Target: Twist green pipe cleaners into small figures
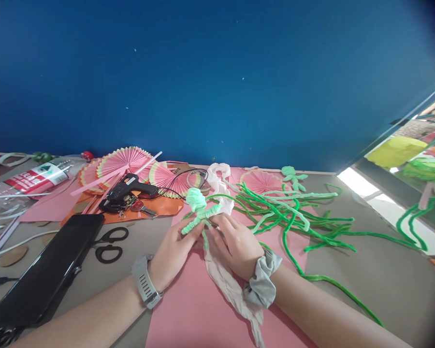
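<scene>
Light-green fuzzy figure (201, 213) pinched in left hand (174, 247); right hand (237, 245) curled close beside, grip unclear; pink sheet (181, 295) spread beneath; green stems (288, 218) heaped.

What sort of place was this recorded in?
Likely a craft table: a green pipe-cleaner shape in the left hand, folded paper fans and what looks like a glue gun all point that way.

Green piece (195, 199) fuzzy; pink sheet (177, 299) smooth matt paper; black device (47, 270) glossy; scrunchie (264, 280) wrinkled cloth.
</scene>
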`<action>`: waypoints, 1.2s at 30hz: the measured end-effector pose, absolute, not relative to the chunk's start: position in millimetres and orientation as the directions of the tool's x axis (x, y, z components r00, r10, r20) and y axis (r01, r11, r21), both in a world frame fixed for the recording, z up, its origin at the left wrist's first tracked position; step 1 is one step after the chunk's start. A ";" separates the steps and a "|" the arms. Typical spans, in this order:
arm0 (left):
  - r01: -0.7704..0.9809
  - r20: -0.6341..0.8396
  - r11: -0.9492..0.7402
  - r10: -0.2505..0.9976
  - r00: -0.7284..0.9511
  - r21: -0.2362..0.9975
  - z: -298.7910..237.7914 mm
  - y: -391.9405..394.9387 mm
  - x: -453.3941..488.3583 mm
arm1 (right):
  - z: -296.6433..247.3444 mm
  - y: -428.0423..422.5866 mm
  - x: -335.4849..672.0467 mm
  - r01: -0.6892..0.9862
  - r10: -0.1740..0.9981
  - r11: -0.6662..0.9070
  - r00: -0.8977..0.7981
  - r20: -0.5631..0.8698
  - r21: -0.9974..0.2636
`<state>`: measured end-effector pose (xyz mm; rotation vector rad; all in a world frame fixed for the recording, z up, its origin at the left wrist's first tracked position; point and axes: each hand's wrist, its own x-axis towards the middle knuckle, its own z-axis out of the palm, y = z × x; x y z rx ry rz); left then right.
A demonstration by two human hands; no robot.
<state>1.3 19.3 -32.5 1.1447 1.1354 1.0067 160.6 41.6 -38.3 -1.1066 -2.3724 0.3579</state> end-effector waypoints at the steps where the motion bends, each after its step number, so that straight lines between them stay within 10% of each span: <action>1: -0.035 -0.152 0.158 0.978 0.142 0.987 -33.5 19.6 1.6 | -39.1 43.0 161.0 0.640 0.776 0.630 -0.540 0.327 -0.440; 20: -0.407 -0.280 0.333 0.942 0.185 0.850 -32.1 23.8 -3.6 | -42.9 52.9 171.2 0.523 0.622 0.783 -0.639 0.452 -0.337; 26: -0.316 -0.232 0.282 0.955 0.187 0.906 -30.9 25.7 -3.6 | -39.9 56.1 171.6 0.491 0.687 0.723 -0.582 0.435 -0.485; 36: -0.198 -0.218 0.297 0.913 0.344 0.934 -29.6 26.7 -5.8 | -37.7 59.7 176.1 0.574 0.647 0.760 -0.624 0.438 -0.304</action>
